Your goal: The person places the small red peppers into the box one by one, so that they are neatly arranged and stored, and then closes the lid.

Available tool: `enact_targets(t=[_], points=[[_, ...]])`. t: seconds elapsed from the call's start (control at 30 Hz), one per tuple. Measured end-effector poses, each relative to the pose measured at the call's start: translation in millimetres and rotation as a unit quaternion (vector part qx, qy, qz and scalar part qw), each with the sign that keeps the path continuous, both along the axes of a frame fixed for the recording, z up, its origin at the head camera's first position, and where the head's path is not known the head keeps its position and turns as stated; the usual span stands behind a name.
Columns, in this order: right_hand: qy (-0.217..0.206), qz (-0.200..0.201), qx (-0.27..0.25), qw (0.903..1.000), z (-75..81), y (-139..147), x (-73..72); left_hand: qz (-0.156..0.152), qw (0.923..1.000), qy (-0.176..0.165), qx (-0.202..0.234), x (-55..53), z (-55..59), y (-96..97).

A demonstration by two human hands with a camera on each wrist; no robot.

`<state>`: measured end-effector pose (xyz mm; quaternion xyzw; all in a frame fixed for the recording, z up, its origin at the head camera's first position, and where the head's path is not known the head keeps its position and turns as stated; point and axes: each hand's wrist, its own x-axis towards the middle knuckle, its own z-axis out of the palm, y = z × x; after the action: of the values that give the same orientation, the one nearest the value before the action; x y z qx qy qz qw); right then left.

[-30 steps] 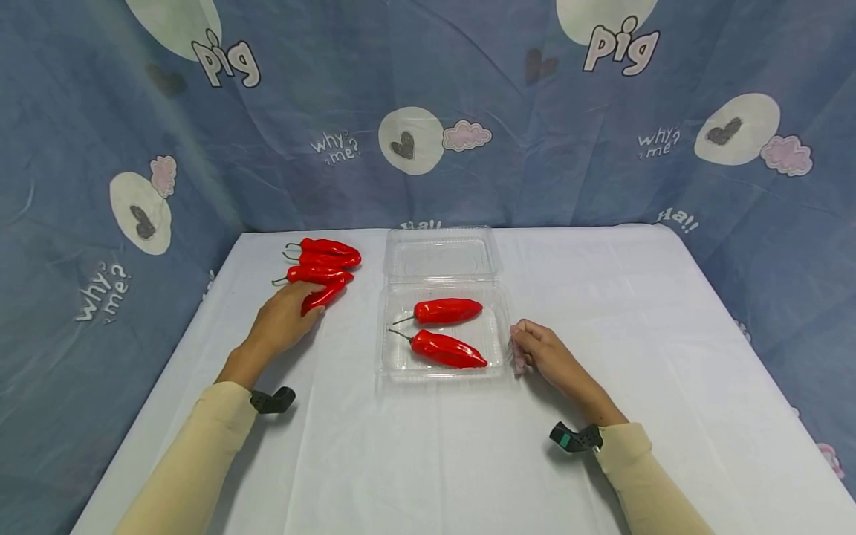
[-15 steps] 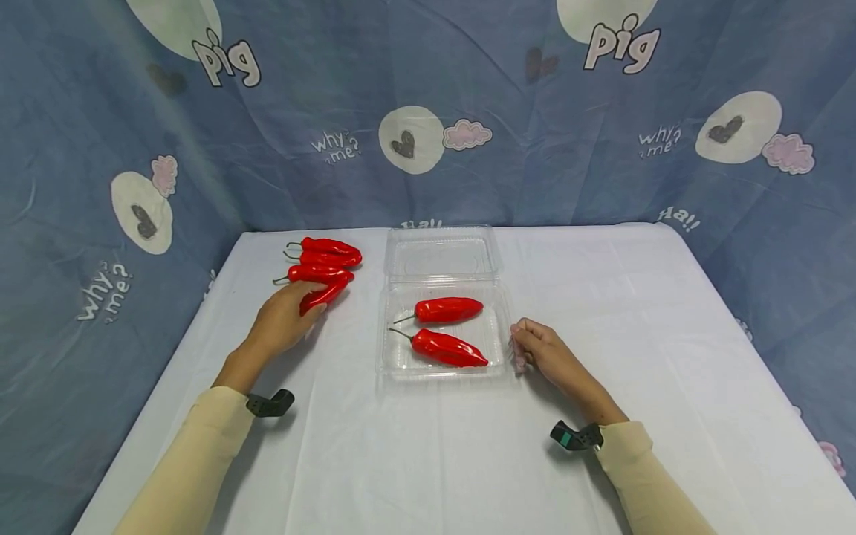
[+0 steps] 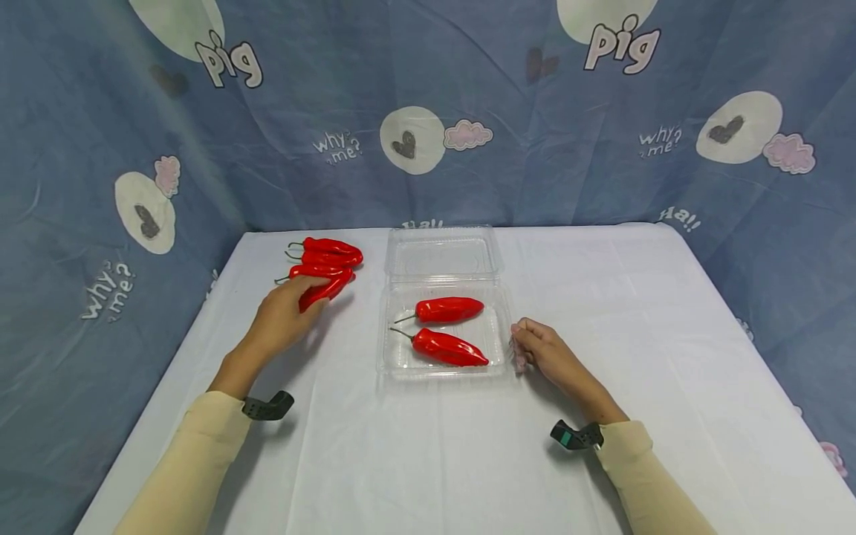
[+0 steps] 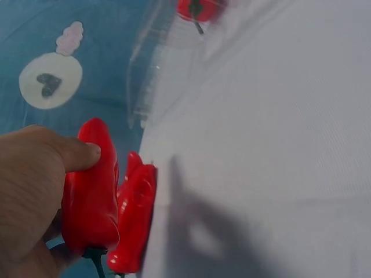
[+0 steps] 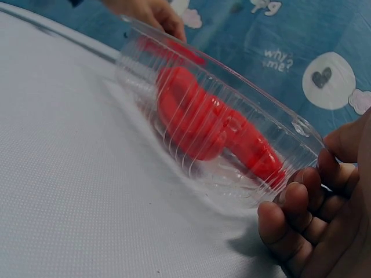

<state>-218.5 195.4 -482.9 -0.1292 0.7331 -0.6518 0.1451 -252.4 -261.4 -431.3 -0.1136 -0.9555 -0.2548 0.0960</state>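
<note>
My left hand [image 3: 281,319] grips a long red chili pepper [image 4: 93,197] between thumb and fingers at the left of the table. Shadow falling apart from it suggests it is off the cloth. Behind it lie more red peppers [image 3: 331,247], bunched together with green stems to the left; the nearest is partly covered. A clear plastic clamshell box [image 3: 443,256] stands mid-table, its lid folded back. Two red peppers [image 3: 448,310] lie side by side in its base. My right hand [image 3: 551,357] pinches the box's right rim, seen closely in the right wrist view.
White cloth [image 3: 428,461] covers the table. A blue printed curtain [image 3: 521,193] rises along its back and sides. Each wrist bears a black camera mount [image 3: 576,437].
My left hand has shifted slightly with the pepper, which now overlaps the pepper behind it more, and their shadow has spread. The right hand and box stay put.
</note>
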Motion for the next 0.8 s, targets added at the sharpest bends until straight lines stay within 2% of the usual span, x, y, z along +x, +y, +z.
enact_targets(t=[0.27,0.57,0.8], points=[[0.004,-0.001,0.010,0.9999,-1.1,0,-0.7,-0.020,0.9992,0.032,0.010,5.5,12.3,9.0],[0.008,0.005,0.014,0.9999,-1.1,1,-1.0,-0.019,0.9991,0.031,0.022,12.7,21.3,20.0],[0.000,0.001,0.013,0.9999,0.3,0,-0.1,-0.048,0.9967,0.045,0.047,16.9,28.5,30.2]])
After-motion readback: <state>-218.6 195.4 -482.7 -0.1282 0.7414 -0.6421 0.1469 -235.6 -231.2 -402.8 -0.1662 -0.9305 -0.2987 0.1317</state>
